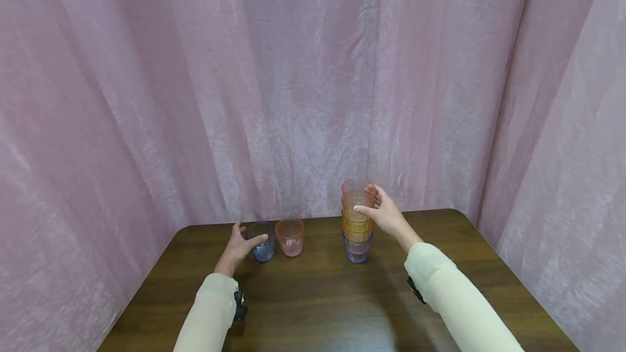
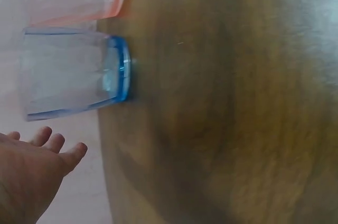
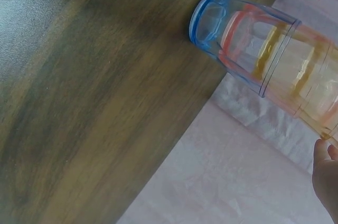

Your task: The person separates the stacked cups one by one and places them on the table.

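Note:
At the back left of the table a clear blue cup (image 1: 264, 252) stands upright, with a pink cup (image 1: 292, 244) close beside it. My left hand (image 1: 237, 245) is around the blue cup's left side, thumb in front. In the left wrist view its extended fingers (image 2: 55, 142) appear apart from the cup wall. To the right rises a nested stack: a blue cup (image 1: 357, 252) at the bottom, yellow cups (image 1: 355, 227) in the middle and a pink cup (image 1: 353, 191) on top. My right hand (image 1: 388, 216) holds the top pink cup, thumb in front, fingers behind.
The dark wooden table (image 1: 313, 303) ends just behind the cups. Pink curtains (image 1: 313, 96) hang directly behind its back edge and along both sides.

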The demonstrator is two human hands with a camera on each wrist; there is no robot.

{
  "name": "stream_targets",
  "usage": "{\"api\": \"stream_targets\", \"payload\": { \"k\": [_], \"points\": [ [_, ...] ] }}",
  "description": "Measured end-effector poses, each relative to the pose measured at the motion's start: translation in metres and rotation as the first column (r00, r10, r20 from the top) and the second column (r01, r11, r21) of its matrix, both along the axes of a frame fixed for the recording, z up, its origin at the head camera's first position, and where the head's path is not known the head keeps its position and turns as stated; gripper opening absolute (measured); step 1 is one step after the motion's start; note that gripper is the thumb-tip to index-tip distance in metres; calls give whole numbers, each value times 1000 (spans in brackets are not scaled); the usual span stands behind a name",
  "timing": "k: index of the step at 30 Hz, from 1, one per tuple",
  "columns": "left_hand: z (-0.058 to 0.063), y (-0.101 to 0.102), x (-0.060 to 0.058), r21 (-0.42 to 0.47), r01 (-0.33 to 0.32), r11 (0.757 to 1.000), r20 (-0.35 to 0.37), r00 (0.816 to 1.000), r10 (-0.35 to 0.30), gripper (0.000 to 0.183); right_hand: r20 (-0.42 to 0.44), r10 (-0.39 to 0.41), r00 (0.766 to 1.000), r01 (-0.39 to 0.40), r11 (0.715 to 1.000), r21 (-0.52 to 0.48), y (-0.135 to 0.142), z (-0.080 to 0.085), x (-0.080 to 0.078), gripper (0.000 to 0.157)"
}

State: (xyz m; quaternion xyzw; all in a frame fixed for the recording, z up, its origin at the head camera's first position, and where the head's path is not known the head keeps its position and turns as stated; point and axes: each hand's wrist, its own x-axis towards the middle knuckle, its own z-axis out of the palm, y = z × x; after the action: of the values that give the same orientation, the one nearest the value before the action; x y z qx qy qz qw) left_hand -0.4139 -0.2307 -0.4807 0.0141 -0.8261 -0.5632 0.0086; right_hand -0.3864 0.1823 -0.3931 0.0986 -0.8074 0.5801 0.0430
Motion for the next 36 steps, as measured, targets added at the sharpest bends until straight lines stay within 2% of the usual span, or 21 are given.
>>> {"api": "stream_targets", "payload": {
  "k": [7,15,22,30,36],
  "points": [
    [28,-1,-4,-32,-4,999,-29,1000,3,111,-18,-5,1000,5,1000,-12,-1,-2,-2,94],
    [65,15,-12,-34,19,999,-72,997,-22,112,-16,-5,1000,5,1000,-10,1,0,0,95],
    [99,38,-10,-59,78,995,-112,990,-84,116,-11,-13,1000,13,1000,-12,0,-3,0,94],
    [133,69,-12,-70,128,989,-177,974,-139,105,41,-32,999,32,999,12,1,-12,4,96],
    [151,93,-9,-36,189,981,-181,964,-192,101,27,-40,999,40,999,10,0,-22,1,94]
  ]
}}
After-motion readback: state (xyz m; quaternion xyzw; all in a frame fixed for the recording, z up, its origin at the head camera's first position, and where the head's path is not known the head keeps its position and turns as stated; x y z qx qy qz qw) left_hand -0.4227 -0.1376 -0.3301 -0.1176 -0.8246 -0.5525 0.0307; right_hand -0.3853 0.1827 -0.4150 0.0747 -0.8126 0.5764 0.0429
